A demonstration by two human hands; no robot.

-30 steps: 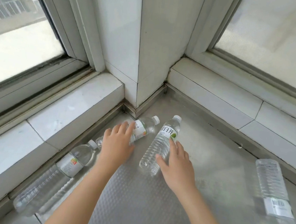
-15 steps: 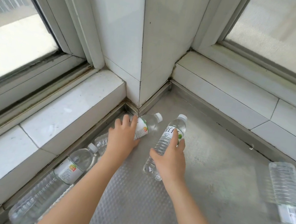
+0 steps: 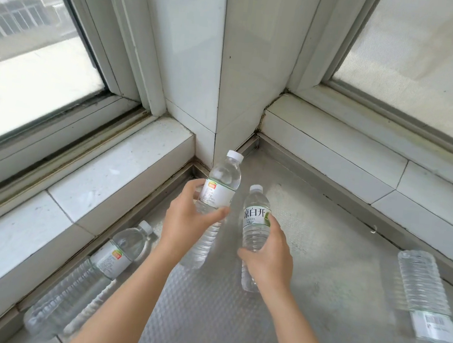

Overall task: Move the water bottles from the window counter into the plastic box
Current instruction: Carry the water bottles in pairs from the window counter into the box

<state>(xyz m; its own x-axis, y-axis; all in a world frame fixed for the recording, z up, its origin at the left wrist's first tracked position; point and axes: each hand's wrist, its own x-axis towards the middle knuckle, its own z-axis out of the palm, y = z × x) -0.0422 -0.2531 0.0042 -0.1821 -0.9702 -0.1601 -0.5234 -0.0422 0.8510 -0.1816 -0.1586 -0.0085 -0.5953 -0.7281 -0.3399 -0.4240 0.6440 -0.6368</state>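
My left hand (image 3: 186, 223) grips a clear water bottle with an orange-marked label (image 3: 219, 190), lifted off the metal counter (image 3: 323, 251), cap pointing up toward the corner. Around a second clear bottle with a green-and-white label (image 3: 255, 222), my right hand (image 3: 269, 257) is closed; that bottle is also raised and nearly upright. A third bottle (image 3: 103, 267) lies on its side along the left ledge. At the right edge a fourth bottle (image 3: 427, 298) lies flat. The plastic box is not in view.
White tiled ledges (image 3: 100, 186) and window frames bound the counter on the left and at the back right. A white corner pillar (image 3: 219, 72) rises just behind the raised bottles. The counter surface is textured metal.
Both hands closed on the two middle bottles, which lay flat a second ago, and lifted them off the counter, tipping them upright.
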